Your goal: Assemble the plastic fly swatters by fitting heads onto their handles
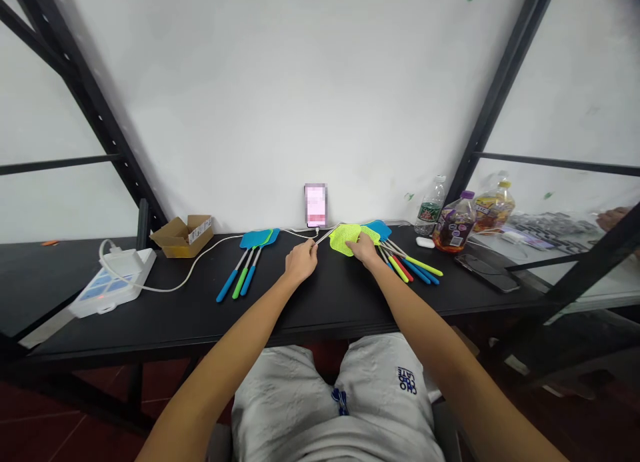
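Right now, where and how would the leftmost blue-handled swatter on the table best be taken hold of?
I'd grip its blue handle from above, coming from the person's side of the table. The slim handle points that way, apart from the green handle, whereas its flat head sits bunched against neighbouring heads.

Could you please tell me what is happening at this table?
The person's left hand holds a yellow-green fly swatter by its metal rod, and the right hand grips its mesh head. Three fly swatters lie together on the black table to the left, and another bunch overlaps at the right. A phone leans against the wall.
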`<move>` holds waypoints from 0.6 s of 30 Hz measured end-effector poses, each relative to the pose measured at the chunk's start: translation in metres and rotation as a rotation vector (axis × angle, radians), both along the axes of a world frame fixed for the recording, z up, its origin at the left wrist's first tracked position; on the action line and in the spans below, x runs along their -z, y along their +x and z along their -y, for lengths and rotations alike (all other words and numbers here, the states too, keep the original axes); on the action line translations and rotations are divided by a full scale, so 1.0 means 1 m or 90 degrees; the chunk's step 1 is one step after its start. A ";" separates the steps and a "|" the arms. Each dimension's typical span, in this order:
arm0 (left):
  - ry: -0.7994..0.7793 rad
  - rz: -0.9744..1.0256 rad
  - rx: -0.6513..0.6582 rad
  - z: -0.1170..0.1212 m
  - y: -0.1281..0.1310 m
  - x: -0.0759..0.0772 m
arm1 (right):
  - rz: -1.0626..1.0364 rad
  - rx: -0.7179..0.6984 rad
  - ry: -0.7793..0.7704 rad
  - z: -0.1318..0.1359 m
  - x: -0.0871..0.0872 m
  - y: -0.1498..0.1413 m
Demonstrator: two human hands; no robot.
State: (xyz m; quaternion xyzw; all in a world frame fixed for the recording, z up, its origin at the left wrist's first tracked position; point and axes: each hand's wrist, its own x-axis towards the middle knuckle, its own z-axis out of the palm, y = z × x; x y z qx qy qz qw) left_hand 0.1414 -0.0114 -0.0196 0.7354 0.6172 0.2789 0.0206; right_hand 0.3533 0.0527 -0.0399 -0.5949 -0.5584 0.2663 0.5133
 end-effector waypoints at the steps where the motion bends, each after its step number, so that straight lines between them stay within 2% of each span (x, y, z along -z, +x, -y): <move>1: -0.007 -0.005 -0.006 0.000 0.000 0.000 | -0.007 0.015 0.018 -0.001 -0.001 0.001; 5: -0.032 -0.021 -0.024 -0.001 -0.002 -0.001 | -0.084 0.078 0.084 -0.004 -0.008 0.012; 8: -0.032 -0.021 -0.024 -0.003 -0.003 -0.001 | -0.135 0.063 0.099 -0.004 -0.011 0.021; 18: -0.017 -0.012 -0.001 -0.007 -0.005 0.002 | -0.132 0.035 0.107 -0.004 -0.011 0.020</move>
